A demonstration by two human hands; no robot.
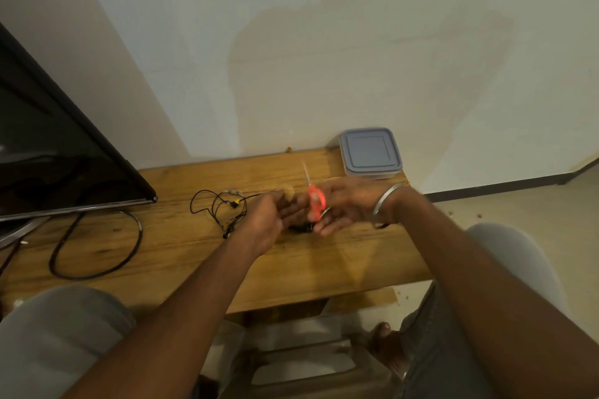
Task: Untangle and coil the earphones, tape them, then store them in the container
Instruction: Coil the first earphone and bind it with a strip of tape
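Your right hand point(343, 204) grips the orange-handled scissors point(315, 201), with the blades pointing away toward the wall. Your left hand point(269, 220) has its fingers nearly straight and holds nothing visible. The tangled black earphones point(223, 207) lie on the wooden table point(194, 256) just left of the left hand, which is the nearer one. The grey lidded plastic container point(371, 152) stands beyond the right hand. No writing is legible.

We see the right hand point(343, 204) and the orange scissors point(315, 202) it grips only as a smear of motion, the blades nearly dissolved. The left hand point(269, 220) has its fingertips lost behind them, so we cannot read its grasp. A dark thing point(299, 228) under both hands (only a sliver shows) is unreadable. The screen point(48, 155) runs off the left edge; the black cable point(97, 270) vanishes at both ends beneath it.
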